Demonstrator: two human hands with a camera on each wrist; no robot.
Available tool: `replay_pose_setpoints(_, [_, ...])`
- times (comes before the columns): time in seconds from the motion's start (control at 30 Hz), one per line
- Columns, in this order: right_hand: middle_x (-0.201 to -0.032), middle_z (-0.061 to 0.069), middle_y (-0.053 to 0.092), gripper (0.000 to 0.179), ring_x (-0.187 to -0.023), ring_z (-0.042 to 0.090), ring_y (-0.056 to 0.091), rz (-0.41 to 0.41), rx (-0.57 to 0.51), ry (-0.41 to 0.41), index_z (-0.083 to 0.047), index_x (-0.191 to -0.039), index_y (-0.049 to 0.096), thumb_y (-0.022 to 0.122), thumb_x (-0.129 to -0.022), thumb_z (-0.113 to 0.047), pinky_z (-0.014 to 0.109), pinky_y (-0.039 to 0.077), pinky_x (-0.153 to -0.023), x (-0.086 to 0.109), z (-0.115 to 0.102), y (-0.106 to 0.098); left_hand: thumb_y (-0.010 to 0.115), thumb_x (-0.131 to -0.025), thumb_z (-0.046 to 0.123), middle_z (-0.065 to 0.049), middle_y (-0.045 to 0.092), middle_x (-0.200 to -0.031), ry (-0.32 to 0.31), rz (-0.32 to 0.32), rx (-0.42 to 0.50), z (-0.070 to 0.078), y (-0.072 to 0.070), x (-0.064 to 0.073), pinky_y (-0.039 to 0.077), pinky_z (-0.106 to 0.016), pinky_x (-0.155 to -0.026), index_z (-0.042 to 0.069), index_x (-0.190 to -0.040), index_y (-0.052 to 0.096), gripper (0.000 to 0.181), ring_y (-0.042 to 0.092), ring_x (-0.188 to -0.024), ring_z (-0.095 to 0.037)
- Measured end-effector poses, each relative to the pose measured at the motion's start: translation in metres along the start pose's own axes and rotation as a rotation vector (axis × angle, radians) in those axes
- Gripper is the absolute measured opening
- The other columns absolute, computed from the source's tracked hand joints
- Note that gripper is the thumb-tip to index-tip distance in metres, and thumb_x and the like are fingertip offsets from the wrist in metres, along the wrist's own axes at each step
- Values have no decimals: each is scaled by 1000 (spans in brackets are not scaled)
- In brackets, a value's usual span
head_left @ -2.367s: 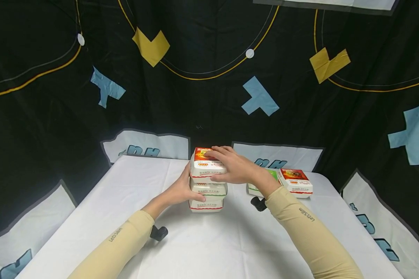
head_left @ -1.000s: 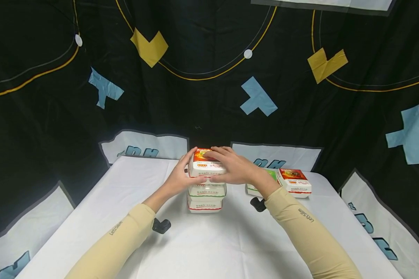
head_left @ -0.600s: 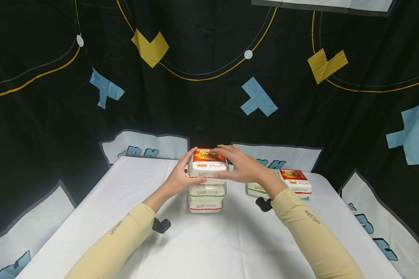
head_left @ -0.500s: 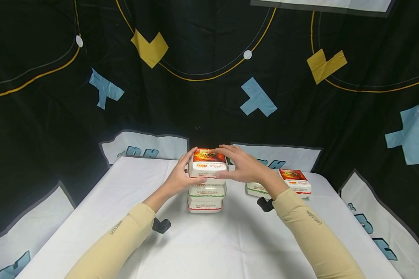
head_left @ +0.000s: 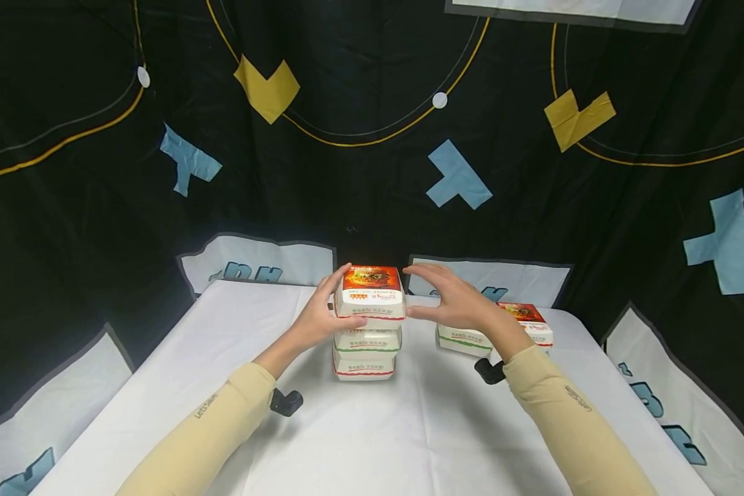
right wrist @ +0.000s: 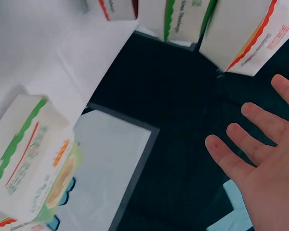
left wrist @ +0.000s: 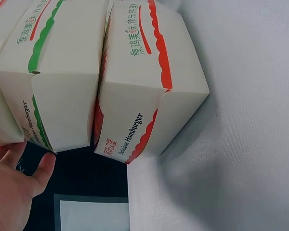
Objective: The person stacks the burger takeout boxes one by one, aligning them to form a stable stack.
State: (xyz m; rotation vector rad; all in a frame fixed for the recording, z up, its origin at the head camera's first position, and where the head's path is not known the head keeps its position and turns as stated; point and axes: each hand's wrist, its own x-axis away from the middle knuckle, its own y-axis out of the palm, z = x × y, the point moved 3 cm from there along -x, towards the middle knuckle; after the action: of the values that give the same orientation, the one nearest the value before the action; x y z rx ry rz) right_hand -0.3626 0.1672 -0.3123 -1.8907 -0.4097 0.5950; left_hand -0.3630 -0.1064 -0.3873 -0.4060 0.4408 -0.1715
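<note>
Three cardboard hamburger boxes stand stacked on the white table. The top box (head_left: 370, 296) has a red burger picture, the middle box (head_left: 367, 339) a green trim, the bottom box (head_left: 363, 367) a red trim. My left hand (head_left: 315, 318) touches the top box's left side, its thumb extended across the front near the seam. In the left wrist view, that hand (left wrist: 14, 187) is beside the upper boxes, fingertips partly hidden. To the stack's right, my right hand (head_left: 452, 297) holds nothing, a small gap from the top box; the right wrist view shows its fingers (right wrist: 265, 120) spread.
Right of the stack, a green-trimmed box (head_left: 465, 339) and a red-topped box (head_left: 529, 320) sit side by side on the table (head_left: 372, 441), both partly behind my right arm. A black curtain (head_left: 359, 193) hangs behind the table's far edge.
My left hand moved up the stack from the lower boxes to the top box. My right hand came off the top box and moved right. The stack stays in place.
</note>
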Motion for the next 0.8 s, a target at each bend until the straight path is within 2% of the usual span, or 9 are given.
replay_pose_setpoints(0.27, [-162,0,35,80,-147,29,31,7,-16,40,-33,-154,39,66,-86,-66,64,36,-110,13,25,1,86,-77,35,-4,34,-156,-6,2,-12,-3,1,0,49,-56,-102,46,-157,21,104,35,-138,-27])
replay_pose_setpoints(0.4, [-162,4,35,81,-148,33,30,6,-10,50,-30,-154,39,68,-86,-64,67,35,-110,18,36,3,87,-77,34,-4,35,-155,-1,5,-9,-2,0,-1,51,-53,-100,44,-158,21,104,37,-136,-27])
replay_pose_setpoints(0.53, [-163,4,33,80,-149,35,27,2,-6,86,-33,-154,38,69,-86,-61,69,31,-111,22,46,6,87,-77,32,-4,34,-155,-4,0,18,-1,0,-1,52,-51,-98,43,-158,22,104,38,-136,-27])
replay_pose_setpoints(0.8, [-164,6,32,81,-149,37,26,1,-32,118,-31,-155,38,73,-86,-55,73,29,-109,28,66,12,87,-79,26,-8,30,-158,-16,-5,31,0,0,0,50,-55,-100,38,-160,20,106,35,-138,-31])
